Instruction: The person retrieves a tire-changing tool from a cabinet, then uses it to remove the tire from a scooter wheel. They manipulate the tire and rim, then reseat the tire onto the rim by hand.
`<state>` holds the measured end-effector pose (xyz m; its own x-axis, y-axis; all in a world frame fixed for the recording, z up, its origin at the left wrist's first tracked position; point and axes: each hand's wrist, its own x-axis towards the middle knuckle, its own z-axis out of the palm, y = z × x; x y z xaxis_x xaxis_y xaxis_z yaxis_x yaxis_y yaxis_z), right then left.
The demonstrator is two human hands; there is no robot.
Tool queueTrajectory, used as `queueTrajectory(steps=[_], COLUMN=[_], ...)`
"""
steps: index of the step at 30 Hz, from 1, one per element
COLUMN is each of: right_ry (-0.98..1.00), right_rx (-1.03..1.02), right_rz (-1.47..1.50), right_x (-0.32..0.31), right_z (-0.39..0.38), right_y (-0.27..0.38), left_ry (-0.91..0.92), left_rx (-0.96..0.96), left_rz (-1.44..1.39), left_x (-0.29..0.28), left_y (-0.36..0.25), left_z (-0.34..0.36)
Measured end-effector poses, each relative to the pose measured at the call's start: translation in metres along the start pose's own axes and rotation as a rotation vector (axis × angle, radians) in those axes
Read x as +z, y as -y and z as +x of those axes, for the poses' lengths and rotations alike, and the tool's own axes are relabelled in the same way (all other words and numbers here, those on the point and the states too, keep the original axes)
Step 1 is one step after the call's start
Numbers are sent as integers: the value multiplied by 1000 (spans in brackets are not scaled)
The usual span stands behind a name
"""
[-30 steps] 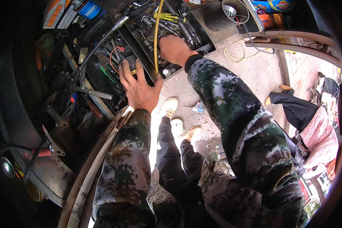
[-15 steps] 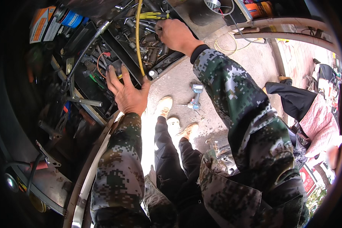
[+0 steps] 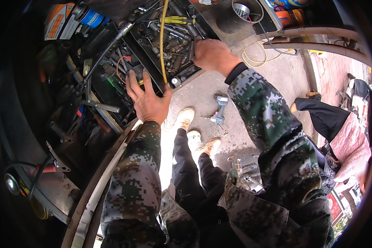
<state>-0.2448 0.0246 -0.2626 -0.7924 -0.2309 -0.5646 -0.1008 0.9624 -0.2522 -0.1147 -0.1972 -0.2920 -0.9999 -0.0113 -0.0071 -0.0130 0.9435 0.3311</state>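
My left hand [image 3: 151, 101] lies with its fingers spread over the near rim of a black toolbox, its thumb beside a yellow hose [image 3: 162, 45]. At the right side of the sockets tray [image 3: 144, 60], my right hand [image 3: 214, 57] has its fingers curled downward; the fingertips and anything between them are hidden. Several greasy metal sockets [image 3: 177, 63] and bits fill this tray. A screwdriver with a yellow-green handle [image 3: 178, 20] lies across them. Beside my left hand, the other compartment holds small tools, an orange wire [image 3: 119, 66] and a long ratchet bar [image 3: 111, 46].
A blue cordless drill [image 3: 220, 110] lies on the concrete floor near my shoes [image 3: 186, 117]. A blue can [image 3: 89, 16] and an orange-white box [image 3: 58, 21] stand at the far left. A metal cylinder with a cable [image 3: 242, 10] is at the far right. Another person's dark trouser leg [image 3: 324, 115] shows at right.
The whole view has shifted slightly. Along the tray's right side, my right hand has moved nearer and rightward, away from the screwdriver handle. My left hand keeps its place on the rim.
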Motion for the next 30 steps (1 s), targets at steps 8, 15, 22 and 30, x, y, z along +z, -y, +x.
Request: queueTrajectory(steps=[8,15,22,30], right_ry=[19,-1,-79,5], right_rx=[15,-21,-98,-133], right_rz=[55,467,593,-24], right_x=[22,14,10,11], right_z=[34,47,44,39], right_y=[-10,-41,-40,17], left_ry=[-8,6,12,-7], left_rx=[1,-7,-14,-21], left_rz=[-46,-45,2,13], left_x=[0,0,-1,-1], left_y=[-3,-3,-5,-4], left_z=[-3,-2,-7,-2])
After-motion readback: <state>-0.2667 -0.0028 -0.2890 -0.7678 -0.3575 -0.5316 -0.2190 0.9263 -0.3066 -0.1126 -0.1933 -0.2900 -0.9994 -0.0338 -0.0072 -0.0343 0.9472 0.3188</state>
